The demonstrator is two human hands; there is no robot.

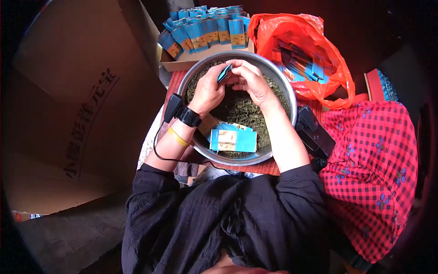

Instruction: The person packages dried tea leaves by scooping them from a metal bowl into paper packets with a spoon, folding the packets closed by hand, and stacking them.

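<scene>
Over the metal basin (293, 109) of dark leaves (244, 107), the left hand (210, 90) held a small blue packet (225, 73) between its fingers; the right hand (253, 82) met it from the other side, its fingers bent inward, though whether they gripped the packet could not be told. Below the hands, flat blue packets (233, 140) lay inside the basin near its lower rim; beyond it stood a cardboard tray (182, 65) of upright packets, beside a red plastic bag (340, 75) holding more.
</scene>
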